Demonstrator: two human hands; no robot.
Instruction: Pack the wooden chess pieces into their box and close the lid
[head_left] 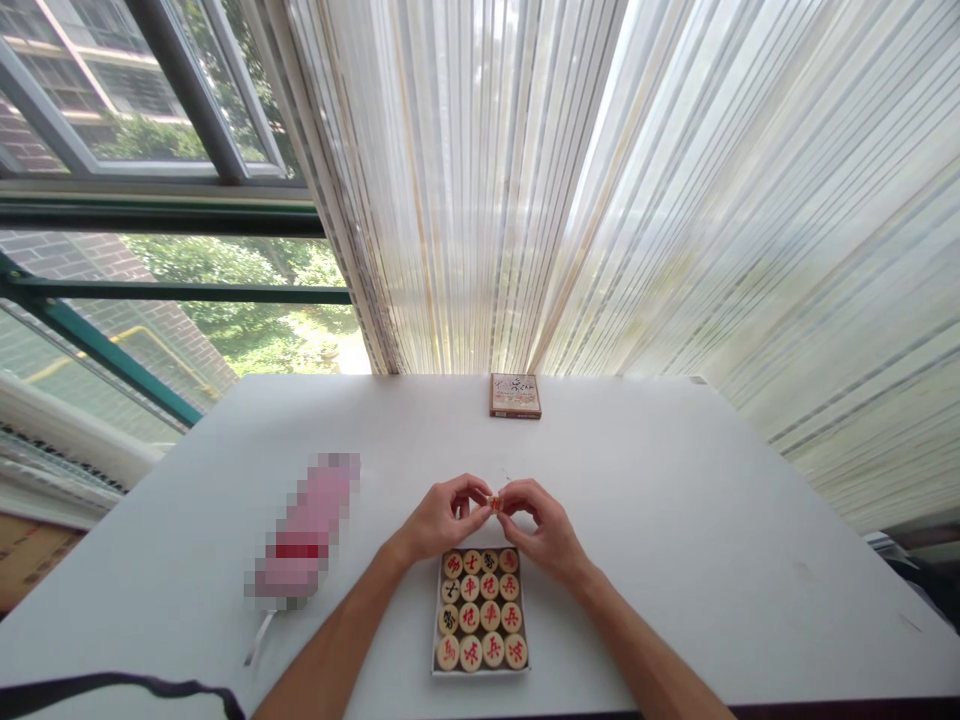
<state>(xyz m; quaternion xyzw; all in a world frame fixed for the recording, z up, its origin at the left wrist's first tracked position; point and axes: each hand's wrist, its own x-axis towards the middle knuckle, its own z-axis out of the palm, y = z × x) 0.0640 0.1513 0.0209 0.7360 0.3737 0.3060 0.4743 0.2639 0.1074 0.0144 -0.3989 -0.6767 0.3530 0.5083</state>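
Between the fingertips of both hands is a small round Chinese chess piece (495, 505) with a red character facing up. My left hand (450, 515) pinches it from the left, and my right hand (541, 525) pinches it from the right. Just below the hands lies a shallow white-edged box (481, 673), filled with rows of pale wooden chess pieces (490, 617). Most of their characters are red; a few are black. The held piece is above the far edge of the box.
At the far edge of the white table (637, 480) lies a small printed box lid (515, 396). A pixelated pink object (304, 530) is on the left, with a pale strap below it. A black strap (120, 685) crosses the lower left. Curtains (480, 200) hang behind the table.
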